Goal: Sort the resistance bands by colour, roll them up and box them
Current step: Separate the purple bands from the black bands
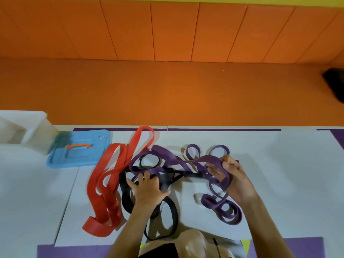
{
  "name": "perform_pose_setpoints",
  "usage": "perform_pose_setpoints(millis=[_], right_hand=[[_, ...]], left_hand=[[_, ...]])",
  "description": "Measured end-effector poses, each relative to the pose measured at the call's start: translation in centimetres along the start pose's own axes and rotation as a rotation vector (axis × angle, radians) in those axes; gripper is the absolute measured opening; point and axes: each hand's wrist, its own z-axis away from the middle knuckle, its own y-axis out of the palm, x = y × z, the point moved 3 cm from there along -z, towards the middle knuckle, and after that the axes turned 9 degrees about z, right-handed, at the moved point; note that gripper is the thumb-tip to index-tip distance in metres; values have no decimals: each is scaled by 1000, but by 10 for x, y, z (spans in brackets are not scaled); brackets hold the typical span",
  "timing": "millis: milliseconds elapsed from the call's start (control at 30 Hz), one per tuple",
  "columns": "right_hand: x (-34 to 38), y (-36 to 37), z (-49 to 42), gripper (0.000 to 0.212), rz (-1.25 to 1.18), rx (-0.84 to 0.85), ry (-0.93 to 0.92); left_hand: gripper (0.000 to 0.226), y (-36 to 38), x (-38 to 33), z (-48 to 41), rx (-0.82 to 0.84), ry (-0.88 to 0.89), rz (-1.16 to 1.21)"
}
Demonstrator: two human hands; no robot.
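The work is at an early stage, by my reading: sorting is partly done, rolling and boxing are not begun.

The white mat [279, 164] carries everything. At its far left corner stands the pale box [37, 135], and nothing can be seen in it from here. Its blue lid [78, 157] lies flat just beside it, so the box is ready to fill.

The red bands [111, 207] lie in a loose heap of their own to the left, touching the rest only at their inner edge; that colour looks nearly separated. The purple bands [211, 204] and the black bands [173, 211] cross over each other in the middle, still tangled. No band is rolled.

The right hand [234, 181] has its fingers curled round a purple strip, which wraps over them and is lifted off the mat. The left hand [147, 190] lies spread with fairly straight fingers on the black bands, pressing them down; whether its thumb hooks one I cannot tell.

Left to do: part purple from black, roll all three colours, box them.
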Motion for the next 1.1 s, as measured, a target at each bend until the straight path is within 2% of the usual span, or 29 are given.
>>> perform_pose_setpoints(millis=[100, 200, 267, 367, 467, 533, 600, 633, 700, 767, 833, 900, 967, 1033, 1100], right_hand=[[1, 3, -1, 18, -3, -59, -37], [0, 1, -3, 18, -39, -208, -113], [3, -7, -5, 20, -25, -346, -175], [3, -29, -5, 21, 99, -631, -189], [-11, -67, 5, 22, 367, -960, -41], [-28, -91, 13, 24, 579, -1029, 124], [-51, -111, 20, 31, 779, -991, 286], [-62, -118, 23, 33, 873, -963, 354], [-81, -126, 29, 39, 1009, -901, 461], [-96, -128, 32, 65, 1089, -764, 534], [-107, -123, 32, 95, 1165, -590, 558], [-116, -117, 31, 121, 1225, -467, 573], [-122, -111, 28, 140, 1299, -360, 586], [-127, -107, 26, 151, 1415, -265, 598], [-131, -106, 25, 150, 1503, -249, 622]], left_hand=[[35, -11, -12, -3, -265, 208, 84], [32, -12, -27, -5, -287, 411, 234], [31, -1, -34, -6, -154, 420, 269], [48, 23, -33, -13, 34, 370, 173], [31, 30, -28, -14, -54, 382, 136], [24, 22, -20, -13, -276, 310, 194], [42, 10, -7, -16, -454, 134, 219], [55, 7, 1, -20, -456, 33, 214], [63, 5, 16, -34, -318, -92, 182], [50, 5, 24, -45, -216, -116, 198], [38, 1, 27, -48, -223, -81, 195], [36, -7, 22, -46, -310, -19, 216], [34, -18, 9, -44, -421, 67, 345], [25, -32, -11, -40, -508, 181, 506], [19, -45, -38, -36, -529, 310, 678]])
